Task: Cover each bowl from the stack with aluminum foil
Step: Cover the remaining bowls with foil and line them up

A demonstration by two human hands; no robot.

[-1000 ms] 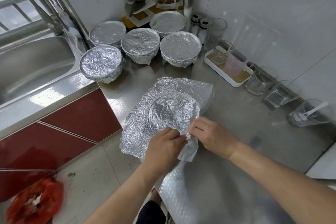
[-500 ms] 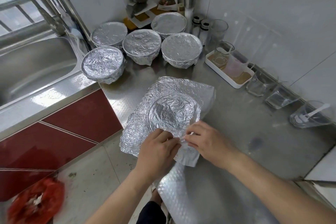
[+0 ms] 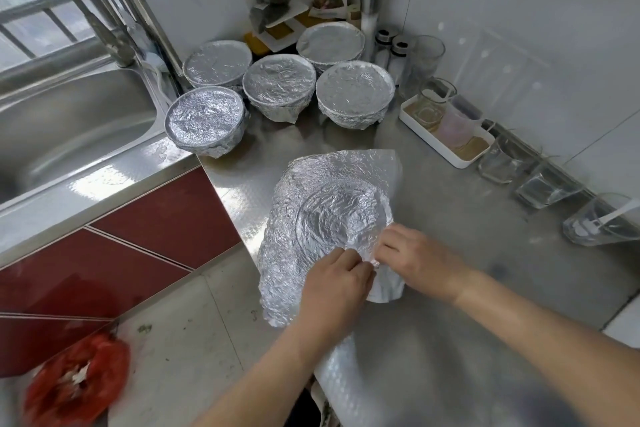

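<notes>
We pinch the near edge of the crumpled foil sheet (image 3: 329, 215), lying right of the sink (image 3: 69, 132), with left hand (image 3: 337, 284) and right hand (image 3: 417, 262), and tugging apart could tear it.

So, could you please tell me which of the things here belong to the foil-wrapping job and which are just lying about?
Job: foil sheet; left grip and right grip, both pinching its near edge; five foil-covered bowls.
Lying about: sink; white tray of glasses; shakers; red bag on the floor.
</notes>
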